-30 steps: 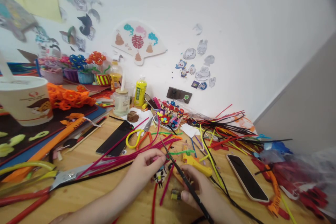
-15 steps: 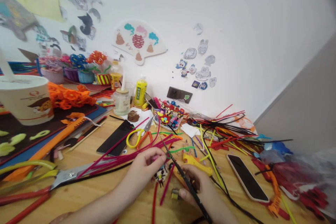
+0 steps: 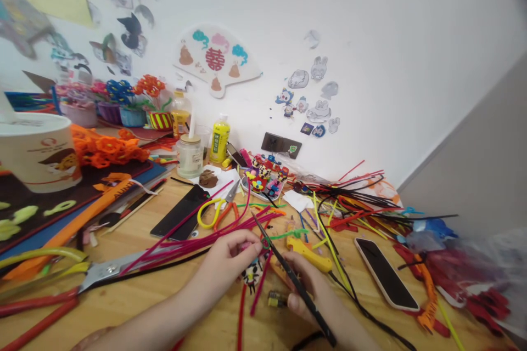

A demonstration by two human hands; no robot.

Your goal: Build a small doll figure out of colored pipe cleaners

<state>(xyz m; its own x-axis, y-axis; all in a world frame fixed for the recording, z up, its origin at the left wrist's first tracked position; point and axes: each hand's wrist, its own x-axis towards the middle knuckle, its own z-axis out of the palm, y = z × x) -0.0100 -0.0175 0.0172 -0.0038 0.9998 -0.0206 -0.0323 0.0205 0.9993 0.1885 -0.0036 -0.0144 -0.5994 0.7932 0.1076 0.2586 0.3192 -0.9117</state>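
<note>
My left hand [image 3: 236, 255] is closed in a pinch around a small fuzzy figure [image 3: 252, 274] with a white face and black marks; the fingers hide its pink upper part. My right hand [image 3: 307, 285] is closed on a long black pointed tool [image 3: 294, 279], its exact kind unclear. The tool slants up and left, its thin tip past my left fingertips. Just beyond my right hand lies a yellow glue gun [image 3: 310, 255]. A small yellow-and-dark cylinder [image 3: 277, 299] lies beside my right thumb. Magenta pipe cleaners [image 3: 197, 244] spread behind my left hand.
Large scissors [image 3: 102, 271] lie at left, and yellow-and-orange-handled scissors [image 3: 212, 214] behind my hands. A black phone [image 3: 181, 214] and a white-edged phone [image 3: 387, 274] flank the work area. A paper cup [image 3: 37, 153] stands far left. A tray of small figures [image 3: 263, 175] sits near the wall.
The view has shifted slightly. My right hand and the black tool have tilted a little; my left hand keeps its pinch on the figure.
</note>
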